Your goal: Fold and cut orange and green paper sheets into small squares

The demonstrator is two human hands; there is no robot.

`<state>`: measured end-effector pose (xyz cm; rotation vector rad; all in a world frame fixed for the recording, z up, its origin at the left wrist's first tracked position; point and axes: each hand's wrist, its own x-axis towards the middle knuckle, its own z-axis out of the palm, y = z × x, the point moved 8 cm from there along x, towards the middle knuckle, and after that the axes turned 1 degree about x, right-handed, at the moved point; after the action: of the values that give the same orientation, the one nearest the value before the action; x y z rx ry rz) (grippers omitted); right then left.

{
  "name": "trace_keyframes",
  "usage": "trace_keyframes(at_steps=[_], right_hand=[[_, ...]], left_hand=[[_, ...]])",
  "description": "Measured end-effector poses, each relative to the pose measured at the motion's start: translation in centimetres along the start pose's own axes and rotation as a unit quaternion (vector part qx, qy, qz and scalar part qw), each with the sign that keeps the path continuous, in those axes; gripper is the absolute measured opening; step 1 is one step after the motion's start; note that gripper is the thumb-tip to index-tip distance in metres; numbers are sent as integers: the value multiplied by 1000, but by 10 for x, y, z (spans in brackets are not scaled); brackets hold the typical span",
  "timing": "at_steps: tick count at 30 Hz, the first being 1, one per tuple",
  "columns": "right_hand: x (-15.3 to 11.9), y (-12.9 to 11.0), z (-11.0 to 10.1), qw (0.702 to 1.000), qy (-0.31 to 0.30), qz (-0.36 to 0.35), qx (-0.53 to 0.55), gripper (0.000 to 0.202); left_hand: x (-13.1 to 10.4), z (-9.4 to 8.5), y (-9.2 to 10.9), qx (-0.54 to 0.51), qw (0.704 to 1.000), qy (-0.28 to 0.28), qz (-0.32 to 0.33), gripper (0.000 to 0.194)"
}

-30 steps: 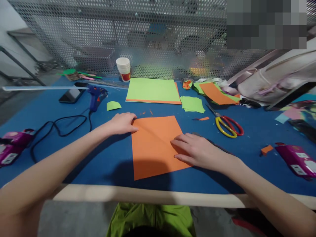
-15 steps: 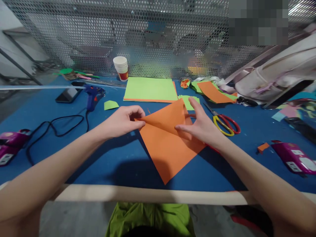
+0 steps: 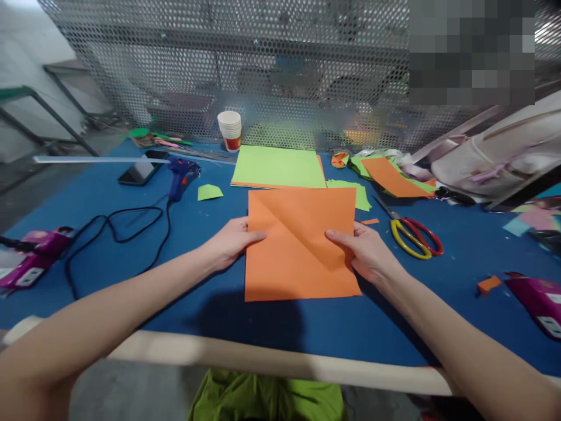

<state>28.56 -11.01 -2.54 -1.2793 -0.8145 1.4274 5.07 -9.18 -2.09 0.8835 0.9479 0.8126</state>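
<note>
An orange sheet of paper (image 3: pixel 298 257), roughly square and with a diagonal crease, is held up in front of me over the blue table. My left hand (image 3: pixel 234 240) pinches its left edge, the thumb on the front and the fingers behind. On the right edge, my right hand (image 3: pixel 366 245) grips it the same way. Both sets of fingertips are partly hidden behind the paper. Just beyond its top edge lies a stack of green and orange paper (image 3: pixel 278 166). Scissors (image 3: pixel 412 234) with yellow and red handles rest to the right of my right hand.
A blue glue gun (image 3: pixel 179 175) with its cord lies at left, beside a phone (image 3: pixel 142 169). Stacked paper cups (image 3: pixel 230 130) stand near the perforated metal screen (image 3: pixel 175 76). Green scraps (image 3: pixel 210 192), orange offcuts (image 3: pixel 397 177), a pale bag (image 3: pixel 486 146) and magenta power strips (image 3: pixel 537 301) surround the work area.
The orange paper was folded over diagonally; now it is opened out and turned so its edges run level. Both hands have shifted to its left and right sides.
</note>
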Motion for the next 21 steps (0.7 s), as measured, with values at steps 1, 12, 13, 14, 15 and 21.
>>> trace_keyframes(at_steps=[1, 12, 13, 14, 15, 21], right_hand=[[0, 1, 0, 1000, -6, 1, -11, 43], [-8, -5, 8, 975, -85, -58, -198, 38], [-9, -4, 9, 973, -99, -57, -199, 38], [-9, -3, 10, 971, -113, -56, -204, 36], [-10, -2, 11, 967, -123, -57, -215, 34], [-9, -9, 4, 931, -90, -142, -324, 19]], left_hand=[[-2, -2, -1, 11, 1000, 1, 4, 44], [-13, -32, 2, 88, 996, 0, 25, 49], [-13, -33, 3, 100, 995, -7, 28, 48], [-13, -33, 4, 116, 993, -17, 31, 47], [-13, -33, 5, 134, 990, -27, 34, 44], [-15, -31, 17, 270, 959, -28, 78, 18]])
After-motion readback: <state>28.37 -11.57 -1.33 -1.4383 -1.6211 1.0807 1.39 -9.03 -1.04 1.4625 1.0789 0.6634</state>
